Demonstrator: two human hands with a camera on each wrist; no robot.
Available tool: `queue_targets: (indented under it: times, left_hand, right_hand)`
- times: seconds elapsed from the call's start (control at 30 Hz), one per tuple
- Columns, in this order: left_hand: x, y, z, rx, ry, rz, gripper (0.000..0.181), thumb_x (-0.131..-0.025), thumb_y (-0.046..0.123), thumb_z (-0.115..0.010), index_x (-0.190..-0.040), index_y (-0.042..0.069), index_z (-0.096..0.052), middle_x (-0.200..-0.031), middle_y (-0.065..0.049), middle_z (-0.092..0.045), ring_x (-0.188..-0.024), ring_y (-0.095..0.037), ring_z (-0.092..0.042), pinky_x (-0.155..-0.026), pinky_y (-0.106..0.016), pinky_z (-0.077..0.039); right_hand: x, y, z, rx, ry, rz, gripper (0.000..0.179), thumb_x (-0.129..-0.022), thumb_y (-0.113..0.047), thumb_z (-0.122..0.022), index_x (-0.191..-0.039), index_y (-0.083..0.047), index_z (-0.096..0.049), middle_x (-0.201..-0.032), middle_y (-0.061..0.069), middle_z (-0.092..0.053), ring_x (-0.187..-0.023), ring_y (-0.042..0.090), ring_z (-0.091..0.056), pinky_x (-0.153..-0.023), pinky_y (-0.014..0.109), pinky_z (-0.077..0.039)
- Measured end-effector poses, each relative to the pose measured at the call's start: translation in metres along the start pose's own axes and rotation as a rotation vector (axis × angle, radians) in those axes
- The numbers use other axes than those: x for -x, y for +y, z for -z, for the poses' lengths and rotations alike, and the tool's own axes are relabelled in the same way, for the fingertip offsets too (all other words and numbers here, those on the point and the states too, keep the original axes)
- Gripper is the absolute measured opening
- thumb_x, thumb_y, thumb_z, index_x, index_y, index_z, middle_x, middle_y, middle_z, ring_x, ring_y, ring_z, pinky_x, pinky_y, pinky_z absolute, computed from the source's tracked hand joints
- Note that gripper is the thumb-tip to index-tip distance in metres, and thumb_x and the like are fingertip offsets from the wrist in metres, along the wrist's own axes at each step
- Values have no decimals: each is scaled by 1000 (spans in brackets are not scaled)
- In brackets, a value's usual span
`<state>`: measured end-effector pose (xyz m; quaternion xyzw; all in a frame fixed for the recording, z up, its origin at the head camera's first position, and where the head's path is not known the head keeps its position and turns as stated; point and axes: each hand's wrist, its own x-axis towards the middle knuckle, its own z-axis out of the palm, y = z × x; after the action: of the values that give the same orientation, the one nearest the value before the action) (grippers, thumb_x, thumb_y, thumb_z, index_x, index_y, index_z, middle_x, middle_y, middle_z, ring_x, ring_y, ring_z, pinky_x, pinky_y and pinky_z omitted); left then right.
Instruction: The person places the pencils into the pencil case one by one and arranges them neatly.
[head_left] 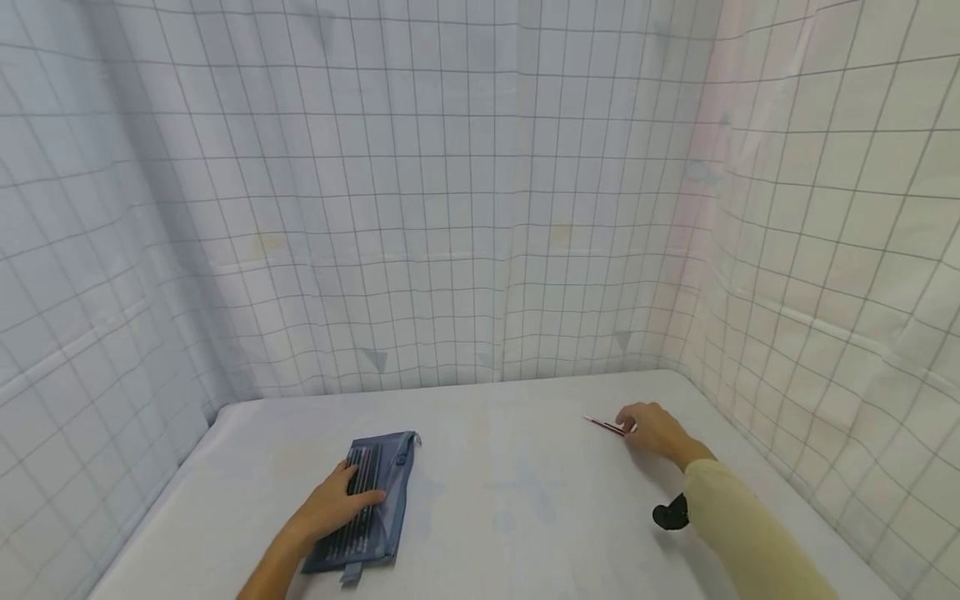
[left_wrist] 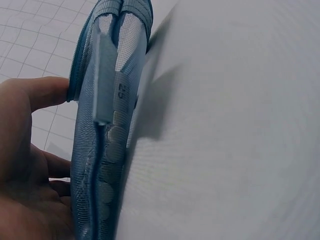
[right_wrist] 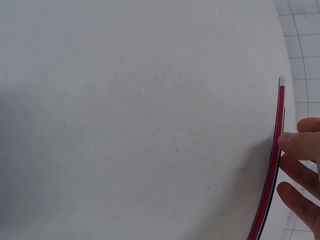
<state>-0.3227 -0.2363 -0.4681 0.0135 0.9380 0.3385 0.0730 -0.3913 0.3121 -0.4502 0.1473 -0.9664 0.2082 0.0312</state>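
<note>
My left hand (head_left: 330,506) rests on a blue mesh pencil case (head_left: 397,492) lying on the table at the left. Its thumb and fingers are spread over the case, and several dark pencils (head_left: 365,471) show through the mesh. The left wrist view has the case's end (left_wrist: 107,115) close up, with a pull tab and rounded pencil ends visible. Farther right, my right hand (head_left: 654,429) pinches a thin red-and-black striped pencil (right_wrist: 272,165) with a whitish tip. A dark line beside it might be a second pencil; I cannot tell.
A white table (head_left: 510,483) lies beneath both hands. White grid-patterned curtains (head_left: 450,208) stand at the back and on both sides. A black rounded object (head_left: 670,513) sits at the right wrist, below the light sleeve (head_left: 738,525).
</note>
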Motion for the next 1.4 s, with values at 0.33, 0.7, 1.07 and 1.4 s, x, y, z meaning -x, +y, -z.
queue_targets:
  times: [0.33,0.7,1.07,1.4]
  left_hand:
    - [-2,7,2,0,10,-21,104,-91,55,-70,-149,-21,-30,-158,-44,-15,-142,-64,-20,-113,-73,-21]
    - [0,6,2,8,11,-14,105,-91,55,-70,-149,-21,-30,-158,-44,-15,-142,-64,-20,-112,-74,-21]
    - [3,5,1,17,6,-17,104,-92,54,-70,-150,-21,-29,-158,-44,-14,-142,-64,-19,-112,-74,-20]
    - [5,3,2,34,-2,-15,104,-92,54,-70,-150,-21,-29,-158,-44,-13,-143,-64,-18,-112,-74,-20]
  right_hand:
    - [-2,7,-5,38,23,-73,14,-89,1,-73,-102,-4,-76,-94,3,-68,-84,22,-61,-76,47,-54]
    - [-3,3,-9,26,3,-108,14,-93,1,-69,-101,-7,-77,-97,5,-69,-90,24,-63,-85,52,-53]
    - [-1,1,-6,31,4,-47,15,-91,5,-67,-99,-6,-75,-97,7,-69,-92,27,-63,-84,54,-53]
    - [-4,-4,9,67,20,28,18,-93,7,-64,-103,-2,-75,-99,7,-70,-97,32,-65,-87,55,-53]
